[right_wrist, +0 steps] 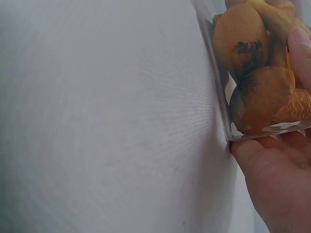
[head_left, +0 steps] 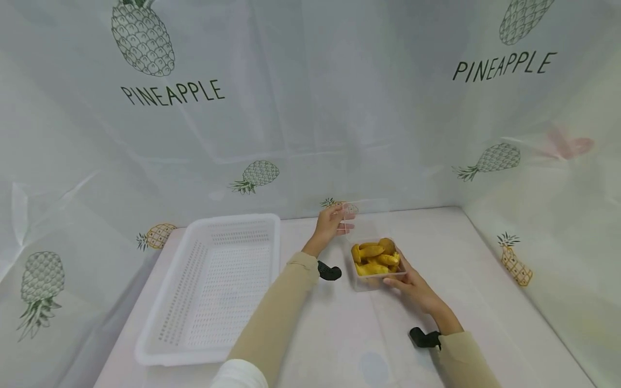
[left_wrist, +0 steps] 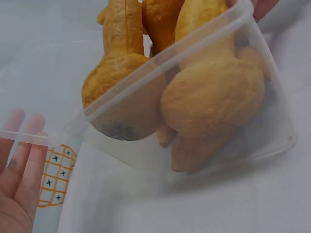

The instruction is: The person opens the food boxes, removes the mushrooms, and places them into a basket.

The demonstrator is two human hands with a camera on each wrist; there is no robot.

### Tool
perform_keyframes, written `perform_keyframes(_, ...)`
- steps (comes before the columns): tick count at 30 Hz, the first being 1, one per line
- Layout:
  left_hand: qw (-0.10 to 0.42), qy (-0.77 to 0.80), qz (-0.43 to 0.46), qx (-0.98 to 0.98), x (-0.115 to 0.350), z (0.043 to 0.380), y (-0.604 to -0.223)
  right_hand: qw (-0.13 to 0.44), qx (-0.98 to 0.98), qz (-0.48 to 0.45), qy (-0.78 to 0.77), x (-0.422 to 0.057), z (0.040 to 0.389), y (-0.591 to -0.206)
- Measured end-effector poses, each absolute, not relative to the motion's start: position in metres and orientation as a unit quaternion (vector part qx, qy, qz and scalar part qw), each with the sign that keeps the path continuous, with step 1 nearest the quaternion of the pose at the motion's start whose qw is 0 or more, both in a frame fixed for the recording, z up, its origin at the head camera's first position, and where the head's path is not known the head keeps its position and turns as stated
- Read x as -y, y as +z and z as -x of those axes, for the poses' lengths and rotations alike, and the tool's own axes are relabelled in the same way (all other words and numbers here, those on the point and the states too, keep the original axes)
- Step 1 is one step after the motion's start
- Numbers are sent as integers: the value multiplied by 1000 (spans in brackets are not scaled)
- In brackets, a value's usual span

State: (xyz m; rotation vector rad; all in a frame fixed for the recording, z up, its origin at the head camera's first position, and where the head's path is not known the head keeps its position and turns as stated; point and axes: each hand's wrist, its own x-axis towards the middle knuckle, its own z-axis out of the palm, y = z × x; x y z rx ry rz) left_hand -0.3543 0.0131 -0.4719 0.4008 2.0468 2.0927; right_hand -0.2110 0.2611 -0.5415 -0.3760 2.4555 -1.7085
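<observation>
A clear plastic box (head_left: 365,284) full of mustard-yellow, gourd-shaped pieces (head_left: 372,252) sits on the table, its hinged lid (head_left: 367,223) raised at the back. Some pieces have dark, rough ends, and several rise above the rim in the left wrist view. My right hand (head_left: 418,291) grips the box at its right side and near corner, with the thumb (right_wrist: 302,51) at the wall in the right wrist view. Behind the lid, my left hand (head_left: 331,226) holds its fingers (left_wrist: 30,160) nearly straight against the clear plastic.
To the left stands a large white perforated plastic basket (head_left: 228,291). A white cloth covers the table (head_left: 335,345). Pineapple-printed sheeting (head_left: 310,108) hangs at the back and sides. Black wrist devices (head_left: 330,271) sit below both hands.
</observation>
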Motion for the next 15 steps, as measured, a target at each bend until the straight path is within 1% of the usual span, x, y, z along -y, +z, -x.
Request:
perform_keyframes(6,137,714,-91,-681,-11,350,-478,65,-809,128,-570,-260,210,-542)
perform_keyframes(15,187,722,-48,-664,-7,346,-481,60,-797,141,-585,-260,212,-544)
